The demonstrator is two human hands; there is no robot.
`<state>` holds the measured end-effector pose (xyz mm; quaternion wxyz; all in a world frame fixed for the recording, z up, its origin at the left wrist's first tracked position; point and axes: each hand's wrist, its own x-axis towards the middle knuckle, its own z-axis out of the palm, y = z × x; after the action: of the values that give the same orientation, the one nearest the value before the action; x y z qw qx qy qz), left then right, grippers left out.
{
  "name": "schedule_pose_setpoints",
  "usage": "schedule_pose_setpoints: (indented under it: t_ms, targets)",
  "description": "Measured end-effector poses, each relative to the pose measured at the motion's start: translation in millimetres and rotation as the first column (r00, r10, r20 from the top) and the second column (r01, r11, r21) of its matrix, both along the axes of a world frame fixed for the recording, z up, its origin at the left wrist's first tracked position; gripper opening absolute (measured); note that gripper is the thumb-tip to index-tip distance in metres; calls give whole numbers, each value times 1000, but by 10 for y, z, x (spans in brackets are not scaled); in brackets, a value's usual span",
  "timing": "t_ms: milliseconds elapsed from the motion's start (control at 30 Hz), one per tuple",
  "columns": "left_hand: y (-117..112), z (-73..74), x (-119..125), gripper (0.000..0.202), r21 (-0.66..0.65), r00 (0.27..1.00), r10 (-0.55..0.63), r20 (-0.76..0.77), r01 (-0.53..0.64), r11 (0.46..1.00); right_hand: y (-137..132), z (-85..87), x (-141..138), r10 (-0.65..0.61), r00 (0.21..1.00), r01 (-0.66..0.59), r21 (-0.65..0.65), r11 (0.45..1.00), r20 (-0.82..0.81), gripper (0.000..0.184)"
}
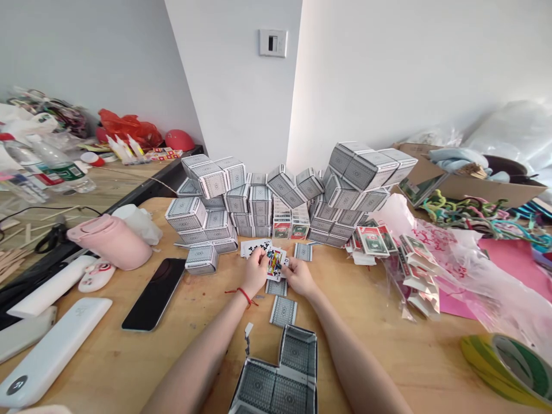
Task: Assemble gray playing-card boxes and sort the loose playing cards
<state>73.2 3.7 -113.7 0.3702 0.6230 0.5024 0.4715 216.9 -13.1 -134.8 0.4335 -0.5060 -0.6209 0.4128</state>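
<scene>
Between my two hands is a face card (pixel 275 261), its picture side toward me, with another card edge showing beside it. My left hand (pixel 255 269), a red string at its wrist, pinches the card's left edge. On the right edge, the fingers of my right hand (pixel 299 275) are closed on it. Behind my left hand lie fanned black-suit cards (pixel 253 246). Grey-backed cards (pixel 283 311) lie face down below the hands, and another card (pixel 303 251) lies behind my right hand. Nearest me stands a block made of grey card backs (pixel 276 382).
Stacked card-back blocks (pixel 254 201) line the table's back. Opened card boxes (pixel 373 240) and plastic wrap (pixel 466 270) lie right, with a tape roll (pixel 509 365). At left are a phone (pixel 154 294), a power bank (pixel 60 348) and a pink cup (pixel 114 240).
</scene>
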Motion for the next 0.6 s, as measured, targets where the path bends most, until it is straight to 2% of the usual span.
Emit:
schedule_pose_setpoints:
  t_ms: [167,333,467,600]
  targets:
    - [-30,11,25,17,37,999,4,-45,-2,999,-13,21,-8,14,999,-14,-6,1000,-31,19]
    - [24,-8,13,25,-15,999,-19,32,20,1000,14,23,-29,-117,987,113,-42,993,-112,22]
    - [55,-19,-18,26,-52,990,-90,106,96,994,35,60,-36,-156,951,130,-112,985,-268,25]
    - [60,13,-47,26,-107,978,-169,124,183,977,26,105,-34,-167,934,135,-119,984,-317,28]
